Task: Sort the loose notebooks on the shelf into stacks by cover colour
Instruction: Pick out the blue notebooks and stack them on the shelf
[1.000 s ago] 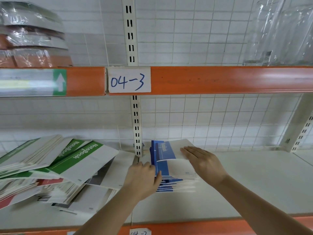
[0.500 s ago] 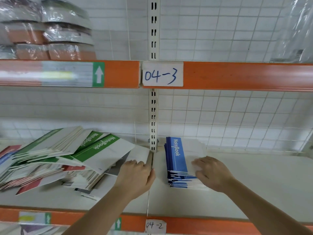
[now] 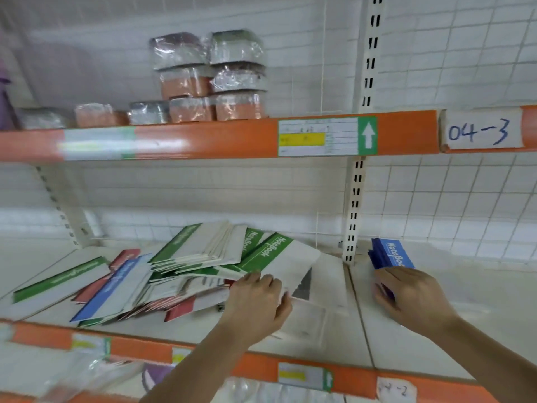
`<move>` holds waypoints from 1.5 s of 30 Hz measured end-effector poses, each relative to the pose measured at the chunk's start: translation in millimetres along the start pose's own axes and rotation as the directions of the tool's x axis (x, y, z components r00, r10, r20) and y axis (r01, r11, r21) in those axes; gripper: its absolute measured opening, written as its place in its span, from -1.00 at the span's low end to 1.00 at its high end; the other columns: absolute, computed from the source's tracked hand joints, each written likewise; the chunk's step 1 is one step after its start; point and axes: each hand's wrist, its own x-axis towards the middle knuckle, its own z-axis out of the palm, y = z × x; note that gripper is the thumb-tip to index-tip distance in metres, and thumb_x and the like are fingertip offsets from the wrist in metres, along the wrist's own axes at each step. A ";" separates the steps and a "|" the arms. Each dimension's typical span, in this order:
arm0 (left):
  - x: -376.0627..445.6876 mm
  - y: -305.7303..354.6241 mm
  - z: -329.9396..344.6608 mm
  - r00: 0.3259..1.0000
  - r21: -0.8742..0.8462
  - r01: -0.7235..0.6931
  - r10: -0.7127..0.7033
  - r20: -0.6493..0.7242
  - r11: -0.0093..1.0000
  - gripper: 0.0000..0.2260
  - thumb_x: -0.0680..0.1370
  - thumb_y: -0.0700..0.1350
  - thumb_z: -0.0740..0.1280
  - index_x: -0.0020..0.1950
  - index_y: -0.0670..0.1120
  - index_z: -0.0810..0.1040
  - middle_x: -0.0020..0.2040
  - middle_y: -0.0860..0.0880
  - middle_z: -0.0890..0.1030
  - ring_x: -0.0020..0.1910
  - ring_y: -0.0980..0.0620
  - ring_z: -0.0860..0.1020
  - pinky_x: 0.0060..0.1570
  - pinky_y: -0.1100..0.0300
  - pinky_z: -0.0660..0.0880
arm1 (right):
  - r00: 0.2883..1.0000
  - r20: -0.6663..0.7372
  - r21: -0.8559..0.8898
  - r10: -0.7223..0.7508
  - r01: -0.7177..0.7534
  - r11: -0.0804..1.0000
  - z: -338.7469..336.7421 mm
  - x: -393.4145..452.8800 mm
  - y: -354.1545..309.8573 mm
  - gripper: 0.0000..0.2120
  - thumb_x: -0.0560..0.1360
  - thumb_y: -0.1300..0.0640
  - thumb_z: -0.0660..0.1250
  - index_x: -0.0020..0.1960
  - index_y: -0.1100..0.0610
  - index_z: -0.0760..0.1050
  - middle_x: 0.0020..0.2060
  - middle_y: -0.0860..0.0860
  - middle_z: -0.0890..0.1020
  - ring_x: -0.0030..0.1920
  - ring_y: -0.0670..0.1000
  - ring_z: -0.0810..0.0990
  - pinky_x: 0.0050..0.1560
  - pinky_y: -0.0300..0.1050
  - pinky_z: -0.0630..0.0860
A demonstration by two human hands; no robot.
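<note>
A loose heap of notebooks (image 3: 162, 274) with green, blue and red cover bands lies on the left half of the white shelf (image 3: 465, 303). My left hand (image 3: 257, 303) grips the near edge of the topmost green notebook (image 3: 279, 258), fingers over it and thumb under. To the right of the slotted upright, a squared stack of blue notebooks (image 3: 390, 254) lies flat. My right hand (image 3: 412, 298) rests on the stack's near end, fingers curled against its left edge and covering most of it.
A slotted white upright (image 3: 353, 216) divides the shelf between heap and stack. Wire mesh backs the shelf. The orange beam (image 3: 203, 139) above carries a "04-3" label (image 3: 479, 132) and plastic-wrapped packs (image 3: 209, 77). Bare shelf spreads right of the blue stack.
My view has swung left. My left hand moved from beside the upright onto the green notebook's edge. My right hand stays on the blue stack, which was squared up a second ago.
</note>
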 end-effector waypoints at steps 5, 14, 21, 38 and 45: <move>-36.8 -81.5 -26.2 1.000 0.028 0.026 -0.026 0.017 0.999 -0.78 0.41 0.00 0.22 -0.37 -0.05 0.53 -0.45 0.03 0.51 -0.46 0.04 0.51 -0.48 0.29 0.37 | 0.999 -0.032 0.052 -0.006 0.007 0.999 25.2 37.9 -75.6 -0.73 0.44 0.10 0.17 -0.22 0.17 0.62 -0.37 0.00 0.63 -0.44 0.03 0.60 -0.50 -0.16 0.50; -116.4 -219.2 -55.4 0.983 0.010 0.142 -0.142 0.113 0.990 -0.75 0.39 -0.03 0.16 -0.36 -0.12 0.52 -0.44 -0.02 0.50 -0.45 -0.02 0.50 -0.45 0.20 0.45 | 1.000 -0.004 0.105 -0.014 0.014 0.994 74.4 101.7 -203.0 -0.73 0.41 0.10 0.17 -0.19 0.15 0.64 -0.36 0.00 0.64 -0.39 0.04 0.62 -0.43 -0.14 0.55; -163.1 -290.3 -50.0 0.937 0.053 0.194 -0.201 0.285 0.980 -0.74 0.37 0.04 0.15 -0.36 -0.11 0.49 -0.43 -0.03 0.49 -0.43 -0.05 0.51 -0.50 0.14 0.49 | 0.998 0.014 0.113 -0.063 0.061 0.992 105.1 138.9 -282.7 -0.78 0.41 0.11 0.19 -0.19 0.11 0.62 -0.36 -0.03 0.62 -0.38 0.01 0.59 -0.40 -0.16 0.53; -185.0 -310.6 -14.2 0.704 0.016 0.312 -0.243 0.667 0.950 -0.33 0.62 0.09 0.17 0.60 -0.05 -0.10 0.60 -0.07 0.03 0.54 -0.10 0.13 0.47 0.09 0.17 | 0.929 0.310 0.180 -0.203 0.152 0.972 165.4 170.2 -379.5 -0.84 0.39 0.03 0.22 -0.16 0.06 0.55 -0.24 -0.06 0.59 -0.17 0.00 0.55 -0.20 -0.11 0.50; -184.2 -313.9 -13.4 0.740 0.073 0.297 -0.277 0.613 0.952 -0.54 0.65 -0.02 0.19 0.51 -0.08 0.18 0.44 -0.02 0.37 0.40 0.00 0.35 0.28 0.15 0.40 | 0.880 0.436 0.151 -0.187 0.133 0.979 180.1 174.8 -388.5 -0.62 0.30 -0.10 0.38 0.04 0.06 0.61 0.05 -0.02 0.64 0.09 -0.01 0.59 0.21 -0.08 0.42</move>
